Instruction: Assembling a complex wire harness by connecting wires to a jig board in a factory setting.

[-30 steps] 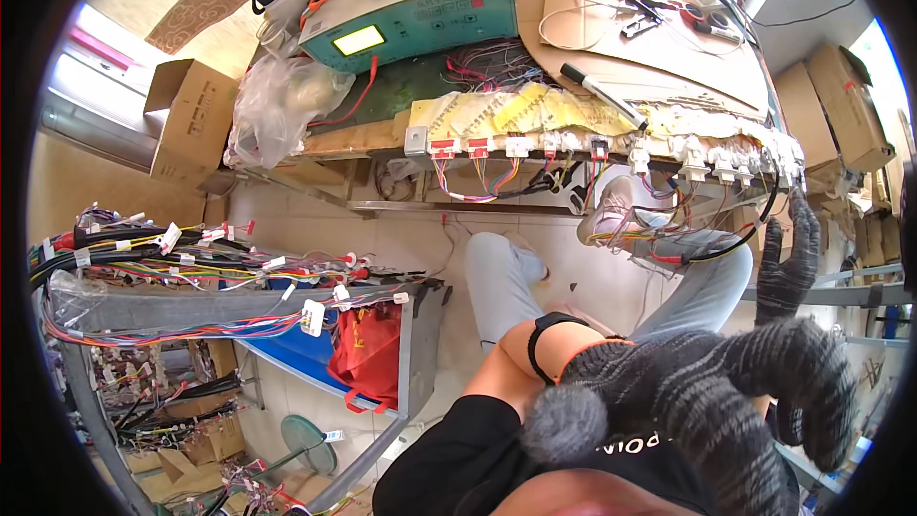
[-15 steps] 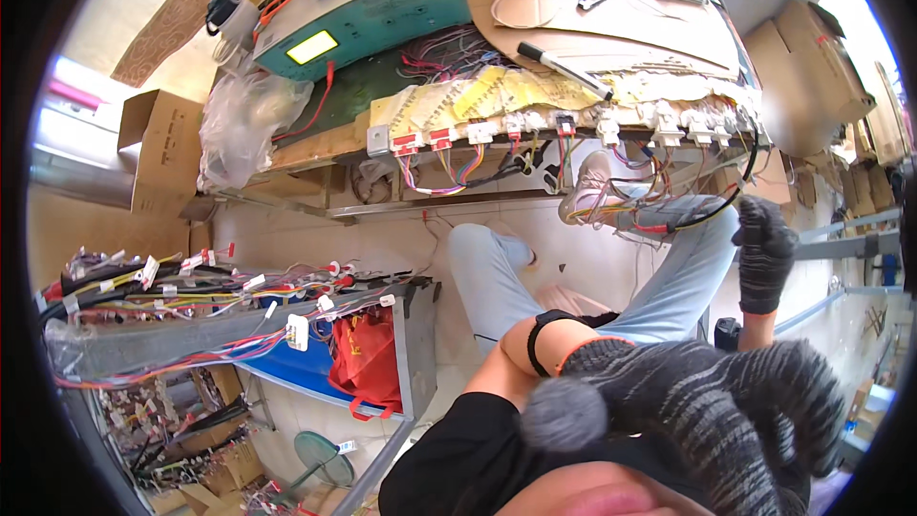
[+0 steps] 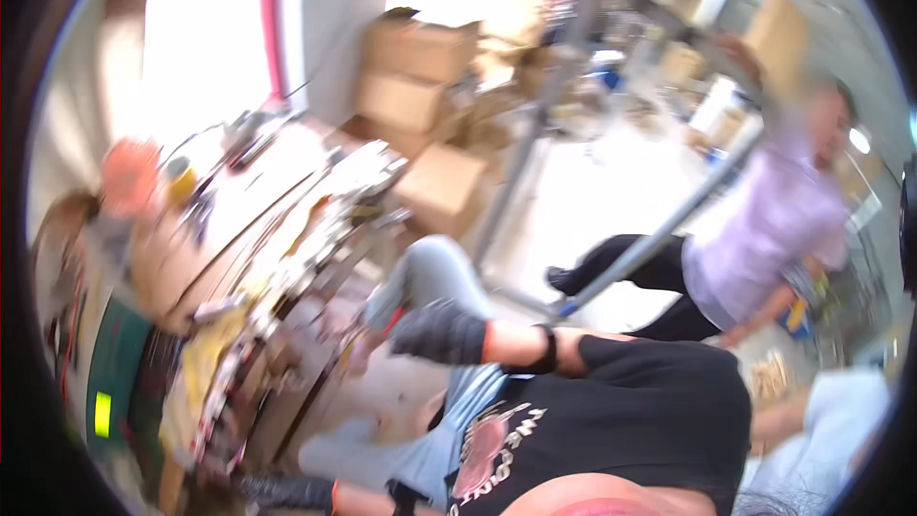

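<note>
The whole view is blurred by motion. My right hand (image 3: 439,333), in a dark grey knitted glove with a black band at the wrist, hangs over my knees beside the bench edge. A red strip, perhaps part of a wire, shows by its fingers, which are too smeared to read. At the lower left my left hand (image 3: 287,492), also gloved, lies close to the front edge of the bench. Its fingers are smeared too. Along that edge runs a row of connectors and wires (image 3: 215,420) beside yellow padding (image 3: 196,373).
A green box with a lit screen (image 3: 119,354) stands at left. Cardboard (image 3: 253,182) and a yellow tape roll (image 3: 180,180) lie on the bench. Cardboard boxes (image 3: 439,182) and a grey metal frame (image 3: 659,247) stand beyond. Nearby are a person in lilac (image 3: 764,239) and another in light blue (image 3: 821,440).
The view has swung to the right, so the bench now sits at left and two other people appear. My left hand has moved from across my chest toward the bench edge.
</note>
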### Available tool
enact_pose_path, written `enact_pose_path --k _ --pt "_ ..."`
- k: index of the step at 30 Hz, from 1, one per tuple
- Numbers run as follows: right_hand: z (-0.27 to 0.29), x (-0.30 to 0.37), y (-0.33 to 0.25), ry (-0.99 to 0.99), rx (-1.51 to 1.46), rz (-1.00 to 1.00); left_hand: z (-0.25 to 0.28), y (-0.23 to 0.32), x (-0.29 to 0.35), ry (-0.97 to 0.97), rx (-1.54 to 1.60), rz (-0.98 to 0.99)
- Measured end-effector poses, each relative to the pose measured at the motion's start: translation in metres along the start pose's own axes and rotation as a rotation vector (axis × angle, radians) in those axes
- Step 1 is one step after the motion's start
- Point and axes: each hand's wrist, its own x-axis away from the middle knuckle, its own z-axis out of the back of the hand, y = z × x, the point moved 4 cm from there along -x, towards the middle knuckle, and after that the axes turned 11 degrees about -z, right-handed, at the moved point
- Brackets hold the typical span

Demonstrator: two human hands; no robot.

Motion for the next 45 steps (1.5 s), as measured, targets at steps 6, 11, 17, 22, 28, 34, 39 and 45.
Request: enact_pose_path --k 6,11,17,22,28,34,39,45 --pt "0.019 0.030 -0.025 0.084 0.672 0.095 -0.016 -0.030 -0.062 0.117 -0.264 -0.284" --pt "0.027 0.054 -0.019 0.119 0.727 0.059 -0.019 -0.061 -0.085 0.157 -0.250 -0.349" --pt "0.026 0.068 -0.015 0.093 0.801 0.027 -0.010 -0.094 -0.101 0.188 -0.229 -0.402" --pt "0.015 0.064 -0.017 0.125 0.765 0.082 0.007 -0.135 -0.110 0.207 -0.249 -0.465" --pt "0.008 0.052 -0.016 0.121 0.734 0.253 -0.001 -0.133 -0.103 0.371 -0.045 -0.367" --pt "-0.016 0.032 -0.034 0.095 0.635 0.348 0.013 -0.136 -0.098 0.647 0.123 -0.295" --pt "-0.024 0.028 -0.025 -0.051 0.779 0.212 -0.001 -0.083 -0.092 0.597 -0.266 -0.164" --pt "-0.021 0.025 -0.027 -0.044 0.732 0.313 -0.008 -0.046 -0.092 0.472 -0.107 0.069"
